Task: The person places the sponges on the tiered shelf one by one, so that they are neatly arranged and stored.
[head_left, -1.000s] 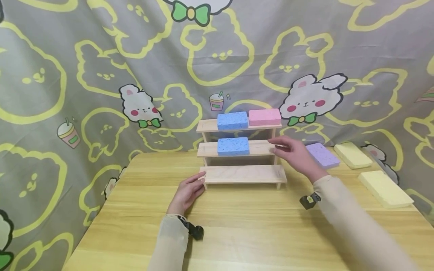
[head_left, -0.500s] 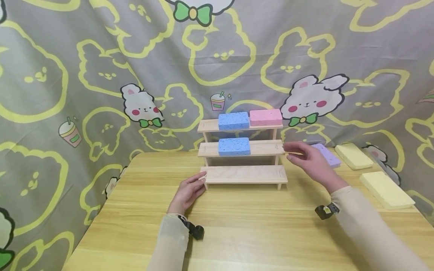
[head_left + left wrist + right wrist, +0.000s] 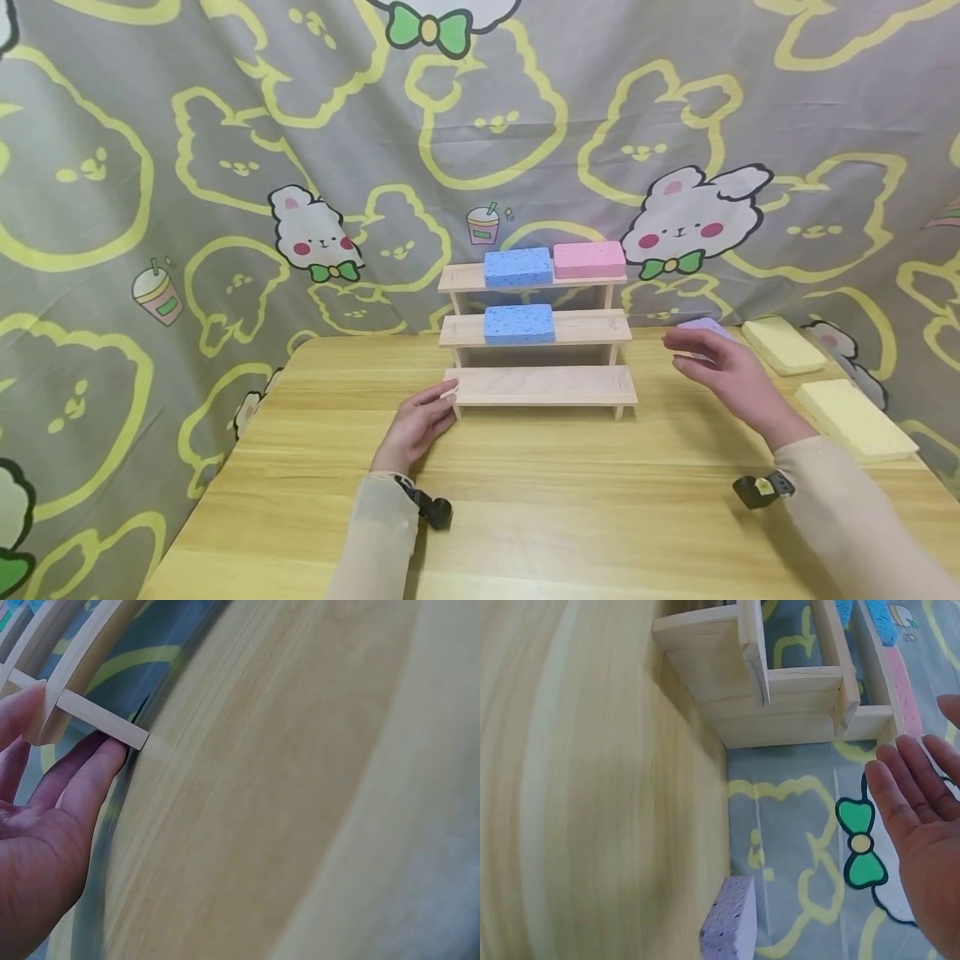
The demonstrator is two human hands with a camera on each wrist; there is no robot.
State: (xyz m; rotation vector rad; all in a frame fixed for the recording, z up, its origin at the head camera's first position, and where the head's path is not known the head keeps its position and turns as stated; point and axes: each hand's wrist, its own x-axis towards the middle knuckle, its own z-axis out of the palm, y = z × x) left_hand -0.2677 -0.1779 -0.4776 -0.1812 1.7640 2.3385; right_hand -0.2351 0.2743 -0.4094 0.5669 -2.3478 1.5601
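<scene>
A three-tier wooden display shelf (image 3: 540, 387) stands on the table. My left hand (image 3: 411, 425) holds the left end of its lowest tier; in the left wrist view the thumb lies on the board and the fingers reach the short leg (image 3: 105, 720). On the top tier sit a blue sponge (image 3: 517, 267) and a pink sponge (image 3: 588, 260) side by side. Another blue sponge (image 3: 519, 323) lies on the middle tier. My right hand (image 3: 731, 379) is to the right of the shelf, fingers extended and holding nothing. It partly hides a purple sponge (image 3: 707, 324) behind it.
Two pale yellow sponges, one farther back (image 3: 782, 344) and one nearer (image 3: 855, 417), lie at the right side of the wooden table (image 3: 525, 508). A grey patterned curtain (image 3: 495, 100) hangs close behind the shelf.
My right hand has drawn away from the right end of the middle tier, moving right and slightly down toward the purple sponge. The left hand and the sponges stay where they were.
</scene>
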